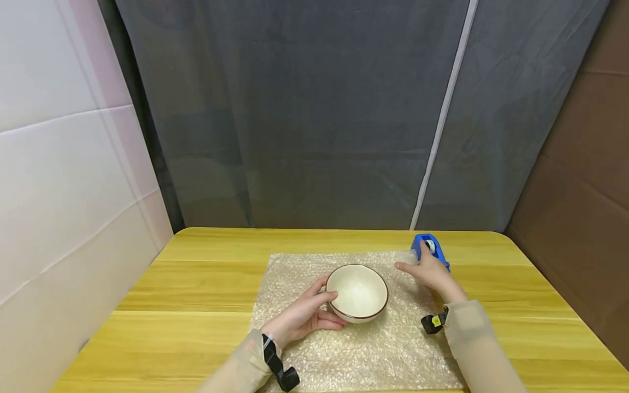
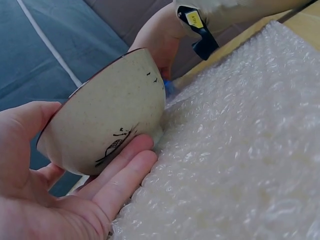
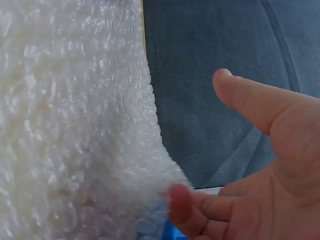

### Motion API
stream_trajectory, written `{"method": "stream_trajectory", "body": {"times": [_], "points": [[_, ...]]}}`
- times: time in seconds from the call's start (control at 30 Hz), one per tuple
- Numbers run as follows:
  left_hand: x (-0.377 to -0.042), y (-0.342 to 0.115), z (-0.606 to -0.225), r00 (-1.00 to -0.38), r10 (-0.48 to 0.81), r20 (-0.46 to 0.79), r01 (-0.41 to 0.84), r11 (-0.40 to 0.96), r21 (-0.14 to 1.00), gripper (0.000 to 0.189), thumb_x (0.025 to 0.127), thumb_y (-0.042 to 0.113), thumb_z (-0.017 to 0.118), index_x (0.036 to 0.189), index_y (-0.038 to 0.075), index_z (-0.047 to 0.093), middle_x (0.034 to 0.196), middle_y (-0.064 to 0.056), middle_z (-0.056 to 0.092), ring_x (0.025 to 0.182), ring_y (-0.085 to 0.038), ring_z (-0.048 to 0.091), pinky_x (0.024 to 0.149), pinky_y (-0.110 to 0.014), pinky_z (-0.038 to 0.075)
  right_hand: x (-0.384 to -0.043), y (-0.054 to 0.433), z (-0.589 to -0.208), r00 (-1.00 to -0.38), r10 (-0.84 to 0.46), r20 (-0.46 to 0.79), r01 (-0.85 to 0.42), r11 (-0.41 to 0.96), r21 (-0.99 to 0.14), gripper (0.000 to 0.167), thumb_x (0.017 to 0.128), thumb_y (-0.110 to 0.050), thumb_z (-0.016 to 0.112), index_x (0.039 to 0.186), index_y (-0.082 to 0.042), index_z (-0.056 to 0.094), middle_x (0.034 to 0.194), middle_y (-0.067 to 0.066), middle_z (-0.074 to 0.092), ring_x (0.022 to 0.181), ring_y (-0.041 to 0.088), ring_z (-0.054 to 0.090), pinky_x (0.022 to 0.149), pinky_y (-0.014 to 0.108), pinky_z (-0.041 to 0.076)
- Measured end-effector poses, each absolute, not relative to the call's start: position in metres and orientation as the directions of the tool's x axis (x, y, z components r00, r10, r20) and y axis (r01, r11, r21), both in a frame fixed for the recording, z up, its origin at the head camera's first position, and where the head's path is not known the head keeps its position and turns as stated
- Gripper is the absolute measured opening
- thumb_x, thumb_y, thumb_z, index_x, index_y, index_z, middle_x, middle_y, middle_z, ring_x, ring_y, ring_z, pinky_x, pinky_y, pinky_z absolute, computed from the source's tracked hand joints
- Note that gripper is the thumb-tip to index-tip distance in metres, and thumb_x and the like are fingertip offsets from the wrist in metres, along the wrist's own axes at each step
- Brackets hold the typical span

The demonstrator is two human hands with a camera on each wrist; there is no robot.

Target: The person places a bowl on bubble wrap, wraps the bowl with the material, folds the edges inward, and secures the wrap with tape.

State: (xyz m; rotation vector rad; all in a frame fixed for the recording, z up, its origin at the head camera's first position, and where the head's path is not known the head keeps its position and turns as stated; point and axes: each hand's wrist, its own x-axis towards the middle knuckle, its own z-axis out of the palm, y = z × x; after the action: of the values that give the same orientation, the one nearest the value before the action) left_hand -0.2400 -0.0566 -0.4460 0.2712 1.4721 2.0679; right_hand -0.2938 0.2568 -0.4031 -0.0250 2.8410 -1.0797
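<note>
My left hand (image 1: 308, 314) holds a cream bowl (image 1: 358, 292) with a brown rim, its thumb over the edge and fingers beneath. Small dark drawings mark the bowl's outer wall (image 2: 120, 100) in the left wrist view, where it looks tilted. Under the bowl lies a sheet of bubble wrap (image 1: 383, 355). At the wrap's far right corner is my right hand (image 1: 434, 273), thumb spread away from the fingers. Its fingertips (image 3: 181, 200) are at the wrap's edge in the right wrist view; whether they touch it I cannot tell. Just behind that hand stands a blue tape dispenser (image 1: 421, 238), partly hidden.
The sheet lies on a yellow wood-grain table (image 1: 196, 305). A dark grey curtain (image 1: 304, 120) with a pale strip hangs behind the far edge. White panels (image 1: 69, 164) close in the left side, and a brown panel (image 1: 580, 218) the right.
</note>
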Motion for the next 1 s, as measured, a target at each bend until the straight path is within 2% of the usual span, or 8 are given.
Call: {"method": "stream_trajectory", "body": {"times": [0.27,0.33,0.43,0.53,0.63,0.73,0.83,1.0], "points": [[-0.24,-0.062,-0.446,-0.805,0.575,-0.146,-0.331,-0.231,0.915,0.07,0.1,0.02,0.051,0.155,0.018,0.008,0.122,-0.036,0.049,0.084,-0.033,0.069,0.076,-0.039,0.058,-0.297,0.251,-0.406,-0.992,-0.022,-0.127,0.076,0.7,-0.711,0.103,0.09,-0.045,0.063,0.147,0.015,0.002,0.144,0.038,0.03,0.13,0.05,0.035,0.103,0.061,0.035],[-0.239,-0.064,-0.446,-0.803,0.579,-0.145,-0.332,-0.231,0.915,0.071,0.1,0.02,0.051,0.155,0.018,0.008,0.123,-0.037,0.048,0.084,-0.033,0.069,0.076,-0.039,0.058,-0.297,0.248,-0.407,-0.991,-0.02,-0.134,0.085,0.682,-0.726,0.102,0.09,-0.045,0.064,0.147,0.016,0.004,0.141,0.037,0.036,0.129,0.048,0.038,0.104,0.06,0.035],[-0.239,-0.066,-0.446,-0.799,0.584,-0.144,-0.332,-0.229,0.915,0.071,0.1,0.02,0.051,0.155,0.018,0.007,0.125,-0.037,0.046,0.083,-0.031,0.069,0.076,-0.038,0.058,-0.297,0.245,-0.408,-0.992,-0.019,-0.126,0.079,0.682,-0.727,0.099,0.09,-0.045,0.064,0.146,0.017,0.012,0.115,0.03,0.061,0.117,0.042,0.053,0.1,0.057,0.041],[-0.239,-0.066,-0.447,-0.8,0.584,-0.14,-0.329,-0.231,0.916,0.071,0.1,0.02,0.051,0.155,0.018,0.008,0.125,-0.037,0.046,0.083,-0.031,0.069,0.075,-0.038,0.058,-0.296,0.244,-0.409,-0.995,-0.035,-0.098,0.046,0.698,-0.714,0.086,0.09,-0.042,0.065,0.142,0.017,0.029,0.087,0.016,0.068,0.094,0.031,0.062,0.086,0.049,0.05],[-0.238,-0.065,-0.447,-0.803,0.578,-0.143,-0.331,-0.233,0.915,0.07,0.1,0.021,0.052,0.155,0.018,0.01,0.123,-0.036,0.047,0.082,-0.032,0.069,0.074,-0.038,0.059,-0.293,0.245,-0.408,-0.998,-0.042,-0.038,-0.004,0.721,-0.693,0.065,0.09,-0.037,0.067,0.129,0.012,0.052,0.094,0.016,0.068,0.086,0.025,0.062,0.074,0.042,0.053],[-0.238,-0.064,-0.447,-0.803,0.578,-0.145,-0.332,-0.232,0.914,0.069,0.1,0.021,0.052,0.155,0.018,0.01,0.123,-0.037,0.048,0.083,-0.032,0.069,0.074,-0.038,0.059,-0.29,0.246,-0.408,-0.998,-0.035,0.048,-0.059,0.74,-0.67,0.043,0.089,-0.031,0.068,0.113,0.005,0.068,0.107,0.019,0.068,0.09,0.029,0.063,0.074,0.043,0.053],[-0.237,-0.063,-0.446,-0.797,0.586,-0.145,-0.333,-0.227,0.915,0.069,0.1,0.02,0.051,0.155,0.018,0.009,0.124,-0.037,0.047,0.083,-0.031,0.069,0.075,-0.038,0.058,-0.29,0.249,-0.406,-0.991,-0.019,0.132,-0.102,0.748,-0.656,0.029,0.089,-0.026,0.067,0.103,-0.001,0.074,0.107,0.016,0.069,0.092,0.03,0.064,0.075,0.044,0.052],[-0.238,-0.062,-0.445,-0.796,0.588,-0.144,-0.331,-0.224,0.917,0.07,0.099,0.02,0.052,0.155,0.018,0.009,0.124,-0.037,0.048,0.083,-0.032,0.069,0.075,-0.039,0.058,-0.289,0.249,-0.398,-0.972,-0.003,0.235,-0.165,0.721,-0.673,0.023,0.09,-0.023,0.067,0.098,-0.004,0.076,0.101,0.013,0.072,0.086,0.025,0.064,0.069,0.038,0.051]]}}
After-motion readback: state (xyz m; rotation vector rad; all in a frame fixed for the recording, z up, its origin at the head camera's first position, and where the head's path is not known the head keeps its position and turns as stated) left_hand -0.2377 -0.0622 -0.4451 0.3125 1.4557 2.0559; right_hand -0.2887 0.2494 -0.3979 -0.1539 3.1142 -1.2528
